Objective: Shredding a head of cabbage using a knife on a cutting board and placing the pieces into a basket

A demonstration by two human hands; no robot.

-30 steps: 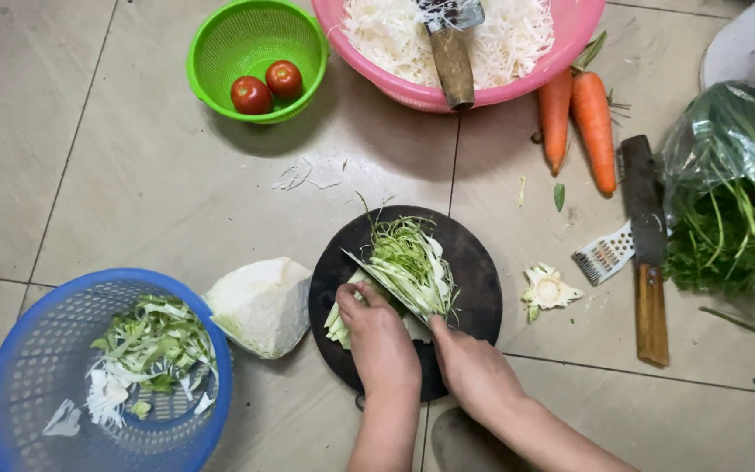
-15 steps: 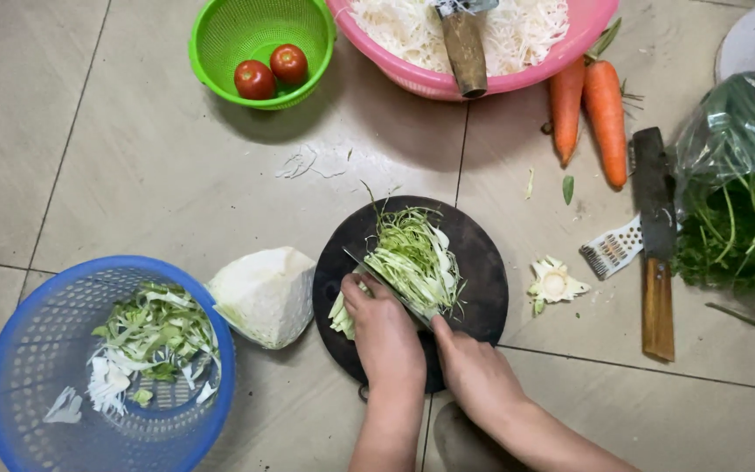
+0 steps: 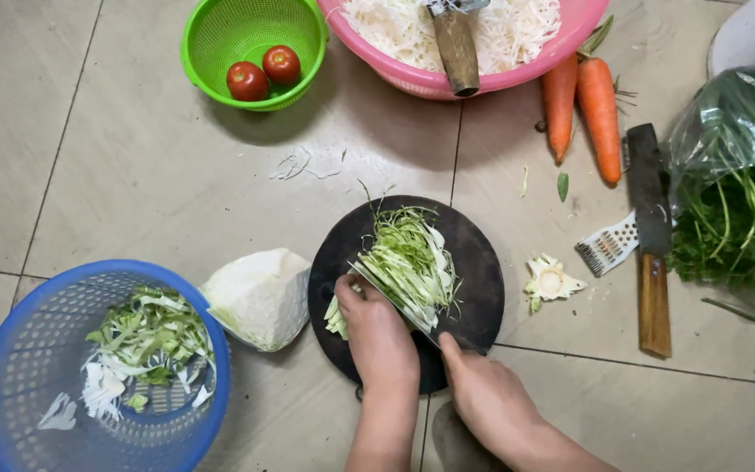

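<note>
My right hand (image 3: 487,398) was closed round the handle of a knife (image 3: 395,297), its blade laid across the shredded cabbage (image 3: 408,262) on the round black board (image 3: 478,262). My left hand (image 3: 377,328) was curled down on the uncut cabbage piece (image 3: 335,316) at the board's left edge, fingertips just beside the blade. If those fingertips crept forward, I judged the edge could nick them. A cabbage wedge (image 3: 259,297) lay left of the board, the blue basket (image 3: 10,385) beyond.

Even soft daylight, sharp focus, faint shadows
</note>
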